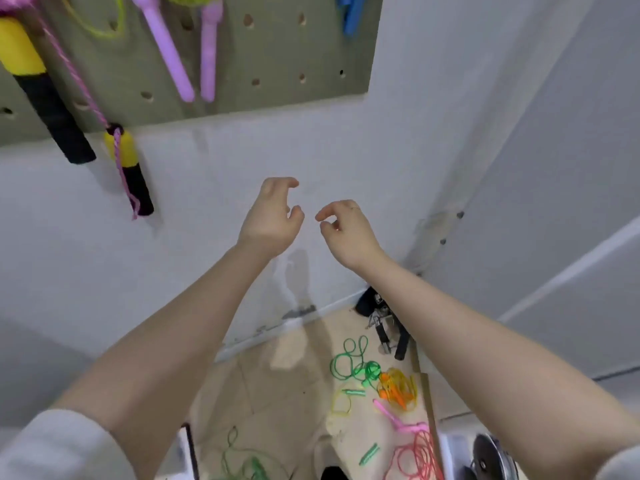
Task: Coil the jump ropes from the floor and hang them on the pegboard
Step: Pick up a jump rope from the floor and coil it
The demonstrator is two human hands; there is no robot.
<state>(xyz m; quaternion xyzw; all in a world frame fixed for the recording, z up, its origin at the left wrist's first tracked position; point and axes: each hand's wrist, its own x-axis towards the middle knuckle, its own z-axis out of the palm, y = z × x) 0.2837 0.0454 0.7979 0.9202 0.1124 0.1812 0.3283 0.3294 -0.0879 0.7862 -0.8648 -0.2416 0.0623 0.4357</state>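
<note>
White wall [311, 150] fills most of the view, with a grey-green pegboard [277, 57] fixed across its upper left. On the pegboard, a pink rope with yellow-and-black handles [52, 109] is hung at the left, a pair of lilac handles [187, 53] near the middle, a yellow-green cord loop [100, 22] between them, and a blue handle [351, 12] at the top right. Both bare forearms are raised in front of the wall below the board. The left hand [272, 220] and the right hand [346, 230] are held close together, fingers loosely curled and partly open, with nothing gripped in either. On the beige tiled floor [263, 386] below, uncoiled jump ropes are scattered: a green rope [349, 362], an orange one [398, 389], a pink-handled red rope [412, 448], and another green rope [249, 462] nearer the camera. No legible writing or brand can be made out.
</note>
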